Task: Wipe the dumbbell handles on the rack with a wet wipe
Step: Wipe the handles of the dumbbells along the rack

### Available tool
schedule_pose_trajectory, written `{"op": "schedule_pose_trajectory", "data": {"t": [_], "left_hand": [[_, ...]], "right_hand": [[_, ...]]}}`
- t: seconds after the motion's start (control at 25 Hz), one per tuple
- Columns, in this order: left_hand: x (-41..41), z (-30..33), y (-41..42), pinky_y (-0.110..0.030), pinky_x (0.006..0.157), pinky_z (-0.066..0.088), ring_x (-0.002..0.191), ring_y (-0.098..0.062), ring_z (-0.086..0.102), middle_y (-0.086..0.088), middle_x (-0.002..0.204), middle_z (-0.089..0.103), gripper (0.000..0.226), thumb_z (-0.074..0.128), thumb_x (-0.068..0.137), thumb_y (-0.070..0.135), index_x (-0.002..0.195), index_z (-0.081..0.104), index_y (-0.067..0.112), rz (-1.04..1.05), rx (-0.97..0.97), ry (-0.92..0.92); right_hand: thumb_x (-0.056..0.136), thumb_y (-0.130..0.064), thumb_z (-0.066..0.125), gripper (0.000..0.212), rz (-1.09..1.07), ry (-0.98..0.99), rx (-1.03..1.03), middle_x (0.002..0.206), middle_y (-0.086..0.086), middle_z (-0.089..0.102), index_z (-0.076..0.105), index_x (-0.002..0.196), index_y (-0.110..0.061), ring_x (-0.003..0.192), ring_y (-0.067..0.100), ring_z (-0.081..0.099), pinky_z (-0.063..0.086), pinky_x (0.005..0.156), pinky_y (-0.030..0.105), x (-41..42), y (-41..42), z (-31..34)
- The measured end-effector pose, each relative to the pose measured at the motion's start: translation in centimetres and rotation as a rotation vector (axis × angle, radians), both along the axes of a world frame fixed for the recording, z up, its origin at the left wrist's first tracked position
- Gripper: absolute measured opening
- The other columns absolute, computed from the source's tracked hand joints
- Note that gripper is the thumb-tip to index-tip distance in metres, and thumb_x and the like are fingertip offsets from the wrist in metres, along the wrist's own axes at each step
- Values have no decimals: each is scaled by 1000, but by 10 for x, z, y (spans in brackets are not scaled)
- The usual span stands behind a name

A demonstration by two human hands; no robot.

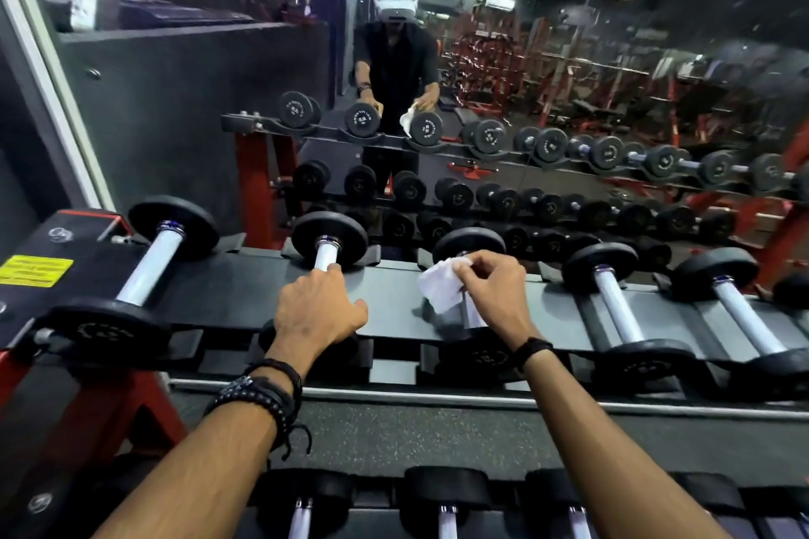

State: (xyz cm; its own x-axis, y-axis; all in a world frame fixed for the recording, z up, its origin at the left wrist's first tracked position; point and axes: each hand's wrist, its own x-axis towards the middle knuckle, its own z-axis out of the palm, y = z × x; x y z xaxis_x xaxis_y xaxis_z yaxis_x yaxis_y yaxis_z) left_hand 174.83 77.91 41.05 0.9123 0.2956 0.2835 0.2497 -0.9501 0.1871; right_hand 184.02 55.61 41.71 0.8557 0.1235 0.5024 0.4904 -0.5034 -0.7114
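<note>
On the top shelf of the rack [245, 298], a row of dumbbells lies with the handles running from the front edge to the back edge. The left hand [317, 311] has its fingers [326, 276] curled over the handle of the second dumbbell [328, 239] from the left end, covering most of the bar so only a short shiny stretch shows by the far weight. The right hand [494, 291] is at the third dumbbell [468, 243], pinching a crumpled white wet wipe [440, 289] between thumb and fingertips; the wipe lies against that dumbbell's handle, which is mostly hidden behind it. The first dumbbell [149, 263] sits untouched near the left end, beside a yellow sticker [35, 270] on the rack's corner, and two more dumbbells [613, 298] lie to the right. Black bands circle both wrists. A lower shelf [437, 508] holds more dumbbells along its front edge. Behind the rack, a mirror [613, 57] reflects the person and the gym.
</note>
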Motion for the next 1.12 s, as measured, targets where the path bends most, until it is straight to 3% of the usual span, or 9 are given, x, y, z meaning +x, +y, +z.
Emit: {"op": "schedule_pose_trajectory", "data": {"t": [0.08, 0.16, 0.24, 0.36, 0.52, 0.68, 0.84, 1.0, 1.12], "left_hand": [[-4, -1, -1, -33, 66, 39, 89, -32, 62, -10, 99, 65, 47, 53, 82, 45, 116, 53, 12, 0, 45, 5], [-7, -1, -1, -32, 64, 38, 87, -31, 63, -9, 98, 66, 46, 52, 82, 46, 113, 55, 12, 5, 70, 8], [-7, -1, -1, -32, 64, 38, 87, -31, 63, -9, 98, 66, 45, 52, 82, 46, 112, 56, 13, 6, 85, 11], [-6, -2, 0, -32, 64, 38, 87, -30, 64, -8, 96, 66, 42, 53, 82, 47, 108, 57, 14, 7, 73, 1], [-5, -3, 0, -33, 64, 39, 85, -30, 64, -7, 93, 66, 42, 54, 82, 50, 104, 59, 15, 22, 69, -16], [-2, -5, 0, -33, 64, 38, 84, -30, 63, -6, 92, 65, 43, 55, 82, 52, 104, 59, 15, 26, 93, -26], [-3, -5, 0, -33, 64, 38, 84, -31, 62, -7, 91, 64, 45, 55, 82, 53, 105, 59, 15, 25, 93, -33], [-4, -3, -1, -33, 64, 37, 83, -30, 62, -7, 91, 63, 44, 54, 82, 52, 103, 59, 15, 28, 83, -24], [-5, -1, -2, -33, 65, 37, 85, -31, 62, -7, 94, 63, 43, 54, 82, 52, 104, 59, 15, 26, 60, -19]], "right_hand": [[86, -20, 65, 12, 9, 41, -63, 66, -8, 65, 67, 76, -15, 59, 2, 57, 44, 59, 20, -12, -3, -7], [90, -21, 62, 11, -12, 51, 14, 71, -6, 63, 61, 82, -13, 64, 10, 57, 47, 61, 27, -16, -7, -11], [93, -19, 59, 9, -22, 55, 69, 78, -7, 61, 57, 88, -13, 68, 9, 54, 45, 65, 27, -17, -9, -9], [94, -11, 54, 4, 11, 47, 60, 82, -8, 57, 52, 92, -13, 69, 2, 51, 41, 65, 22, -20, -9, -4], [86, 5, 49, 23, 33, -1, 13, 86, -6, 60, 56, 86, -17, 76, 4, 54, 37, 67, 5, -20, -11, -3], [86, -8, 60, 20, 38, -54, 18, 85, 1, 60, 63, 82, -27, 77, 9, 54, 39, 66, 7, -18, -10, -5], [89, -11, 63, 11, 23, -132, 58, 84, 7, 60, 72, 89, -16, 77, 16, 56, 37, 66, 7, -13, -11, -13], [82, -4, 65, 31, -10, -79, 18, 82, -2, 59, 61, 112, -13, 79, 15, 57, 41, 69, 9, -12, -11, -12], [78, -1, 69, 35, -47, -69, 0, 86, 0, 57, 61, 111, -12, 82, 17, 56, 44, 76, 16, -10, -10, -10]]}}
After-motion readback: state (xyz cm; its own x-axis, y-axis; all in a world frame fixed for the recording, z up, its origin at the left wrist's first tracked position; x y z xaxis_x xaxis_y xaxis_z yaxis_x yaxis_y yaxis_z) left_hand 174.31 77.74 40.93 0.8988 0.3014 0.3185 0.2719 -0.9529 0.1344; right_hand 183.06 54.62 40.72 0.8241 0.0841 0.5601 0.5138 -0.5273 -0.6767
